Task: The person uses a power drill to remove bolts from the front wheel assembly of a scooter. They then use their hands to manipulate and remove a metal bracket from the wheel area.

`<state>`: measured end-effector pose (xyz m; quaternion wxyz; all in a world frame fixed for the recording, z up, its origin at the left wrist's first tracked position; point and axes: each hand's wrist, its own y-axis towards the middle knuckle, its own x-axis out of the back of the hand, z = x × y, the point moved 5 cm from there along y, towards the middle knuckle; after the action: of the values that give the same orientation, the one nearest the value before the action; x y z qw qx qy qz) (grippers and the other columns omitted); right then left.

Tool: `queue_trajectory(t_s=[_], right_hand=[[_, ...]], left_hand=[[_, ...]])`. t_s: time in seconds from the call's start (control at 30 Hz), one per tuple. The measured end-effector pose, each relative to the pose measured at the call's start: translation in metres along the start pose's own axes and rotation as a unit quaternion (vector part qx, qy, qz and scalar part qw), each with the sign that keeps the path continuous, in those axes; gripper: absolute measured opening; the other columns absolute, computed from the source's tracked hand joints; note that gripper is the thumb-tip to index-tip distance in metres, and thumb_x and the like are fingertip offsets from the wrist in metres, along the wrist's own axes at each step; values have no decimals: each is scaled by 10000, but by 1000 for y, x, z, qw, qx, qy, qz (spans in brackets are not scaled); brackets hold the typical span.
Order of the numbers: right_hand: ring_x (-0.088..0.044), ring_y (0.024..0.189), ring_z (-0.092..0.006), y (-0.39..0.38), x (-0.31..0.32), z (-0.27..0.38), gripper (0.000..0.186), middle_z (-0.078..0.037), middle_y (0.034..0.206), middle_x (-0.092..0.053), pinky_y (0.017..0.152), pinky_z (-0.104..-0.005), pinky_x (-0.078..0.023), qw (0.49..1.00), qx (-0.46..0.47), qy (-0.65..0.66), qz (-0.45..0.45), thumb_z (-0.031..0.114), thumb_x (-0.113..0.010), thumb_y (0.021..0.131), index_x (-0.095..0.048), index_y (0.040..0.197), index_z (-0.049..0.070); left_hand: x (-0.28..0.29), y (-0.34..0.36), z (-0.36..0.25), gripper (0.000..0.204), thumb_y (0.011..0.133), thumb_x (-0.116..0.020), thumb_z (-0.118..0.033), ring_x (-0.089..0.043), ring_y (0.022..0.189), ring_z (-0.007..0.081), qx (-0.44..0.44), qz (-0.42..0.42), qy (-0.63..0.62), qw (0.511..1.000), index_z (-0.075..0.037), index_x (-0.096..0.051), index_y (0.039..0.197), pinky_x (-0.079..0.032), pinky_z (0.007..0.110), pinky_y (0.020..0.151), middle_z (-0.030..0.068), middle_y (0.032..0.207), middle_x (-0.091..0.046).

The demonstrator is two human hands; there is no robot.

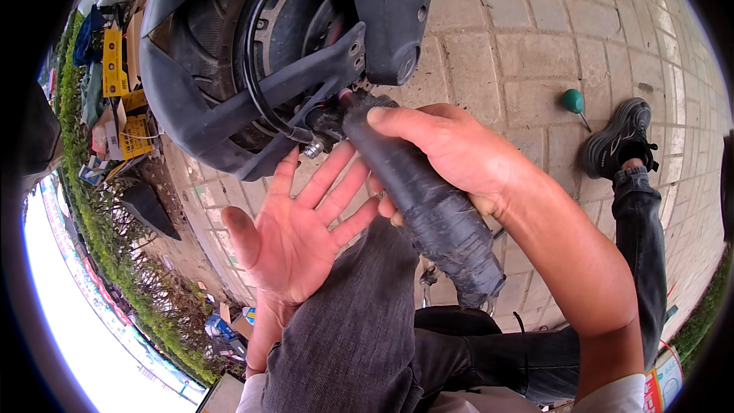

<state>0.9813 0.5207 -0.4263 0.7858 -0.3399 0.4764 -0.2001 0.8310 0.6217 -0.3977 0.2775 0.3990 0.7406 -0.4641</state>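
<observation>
My right hand [466, 153] grips a long black tape-wrapped part [428, 206], thumb on top near its upper end, which sits against the underside of a vehicle's black frame [325, 61]. My left hand [298, 229] is open, palm up, fingers spread below a silver cable fitting [312, 147] and partly behind the wrapped part. A curved black hose [252, 69] runs down to that fitting beside a wheel [210, 27] with a hub. Where the wrapped part meets the frame is partly hidden.
A green-handled screwdriver [572, 100] lies on paving [535, 53] by my right shoe [615, 138]. My dark-trousered knee [344, 321] is below my hands. Boxes and clutter [115, 61], a loose dark panel [149, 210] and a hedge [99, 260] line the left.
</observation>
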Motion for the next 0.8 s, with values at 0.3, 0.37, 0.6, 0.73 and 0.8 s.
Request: queue_trajectory(t_s=[0.3,0.37,0.6,0.73,0.8], right_hand=[[-636,563,-248,0,0,-2,462,-176,767,-617,443,-380,-551,999,0,33,-9,326,-634,923,-599,965,-133],[-635,555,-251,0,1,-3,460,-182,766,-622,441,-387,-550,999,3,36,-11,324,-635,923,-598,959,-133],[-672,577,-241,-5,7,-7,438,-162,799,-654,503,-361,-578,999,-24,-14,23,350,-587,961,-600,977,-87],[-676,584,-236,-8,10,-10,440,-161,804,-656,508,-356,-583,999,-22,-10,31,358,-600,956,-599,991,-81],[-670,574,-238,-8,11,-11,439,-164,767,-642,491,-362,-571,1000,-21,-7,21,351,-608,951,-594,966,-88]], left_hand=[[1,-1,0,925,855,-613,-682,-141,1485,480,2,9,0,1000,-142,-292,1534,-206,683,1150,330,1594,-116],[0,0,0,922,857,-609,-683,-150,1483,480,4,10,1,1000,-142,-295,1534,-203,680,1153,332,1592,-119],[11,-6,-2,887,895,-571,-658,-278,1456,422,-13,-17,17,1000,-126,-272,1539,-225,655,1169,203,1558,-323],[12,-7,-7,846,924,-546,-633,-343,1432,390,-27,-14,21,999,-94,-289,1523,-241,647,1169,111,1457,-475],[13,-6,-6,802,943,-528,-615,-371,1418,379,-24,-11,20,999,-87,-311,1506,-248,637,1171,94,1401,-524]])
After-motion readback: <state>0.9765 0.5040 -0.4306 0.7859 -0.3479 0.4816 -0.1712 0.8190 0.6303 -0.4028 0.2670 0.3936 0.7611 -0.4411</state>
